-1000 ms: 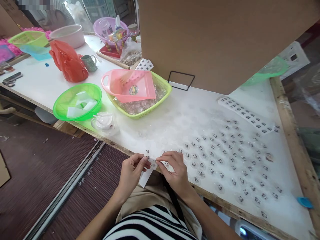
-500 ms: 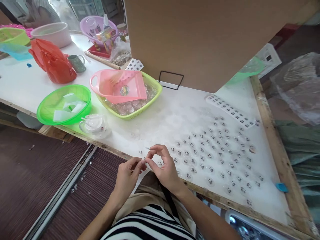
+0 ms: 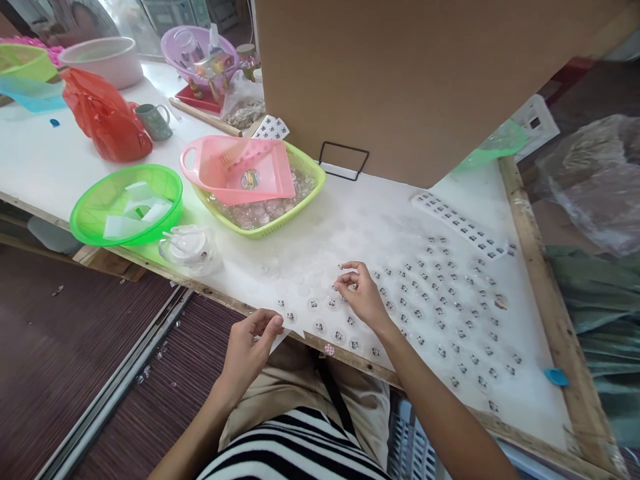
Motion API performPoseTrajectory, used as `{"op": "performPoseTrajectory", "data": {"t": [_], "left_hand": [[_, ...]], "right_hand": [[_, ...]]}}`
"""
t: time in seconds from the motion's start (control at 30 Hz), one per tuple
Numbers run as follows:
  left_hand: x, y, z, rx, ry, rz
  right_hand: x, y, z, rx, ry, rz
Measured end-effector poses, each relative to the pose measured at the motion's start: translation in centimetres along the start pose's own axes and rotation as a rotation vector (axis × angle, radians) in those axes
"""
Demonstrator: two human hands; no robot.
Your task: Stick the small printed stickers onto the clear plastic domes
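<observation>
On the head camera, there's a colourful round label (image 3: 251,179) on the pink tray (image 3: 275,183), its writing too small to read. Now the clear discs (image 3: 331,303), spread across the white table (image 3: 380,207), bearing little black-and-white, panda-like motifs! Left hand (image 3: 249,347) at the near edge: thumb and forefinger pinch a white strip (image 3: 280,339), its end hanging below. Right hand (image 3: 361,295) is out over the discs, fingers curled, thumb and forefinger close beside a dark motif; whether they grip anything, I cannot tell. The count: one pink tray on one yellow-green basket (image 3: 260,231), one green bowl (image 3: 87,233), one mug (image 3: 154,123), one long sticker sheet (image 3: 457,225), and discs by the dozen, too crowded to tally exactly.
</observation>
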State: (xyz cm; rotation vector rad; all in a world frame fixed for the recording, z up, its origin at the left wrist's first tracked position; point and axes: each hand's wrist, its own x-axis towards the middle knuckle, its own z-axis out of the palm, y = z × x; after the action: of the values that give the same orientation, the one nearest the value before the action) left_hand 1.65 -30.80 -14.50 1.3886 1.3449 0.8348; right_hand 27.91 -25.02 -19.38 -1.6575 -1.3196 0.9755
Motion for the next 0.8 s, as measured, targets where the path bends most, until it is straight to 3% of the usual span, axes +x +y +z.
{"op": "performPoseTrajectory", "data": {"t": [0.47, 0.63, 0.8], "left_hand": [[0.2, 0.2, -0.5, 0.078, 0.027, -0.007], [0.3, -0.1, -0.6, 0.082, 0.035, -0.004], [0.2, -0.1, -0.8, 0.080, 0.038, -0.003]], "right_hand": [[-0.7, 0.1, 0.6, 0.106, -0.123, -0.002], [-1.1, -0.4, 0.5, 0.088, -0.093, -0.060], [-1.3, -0.7, -0.1, 0.068, -0.162, -0.009]]}}
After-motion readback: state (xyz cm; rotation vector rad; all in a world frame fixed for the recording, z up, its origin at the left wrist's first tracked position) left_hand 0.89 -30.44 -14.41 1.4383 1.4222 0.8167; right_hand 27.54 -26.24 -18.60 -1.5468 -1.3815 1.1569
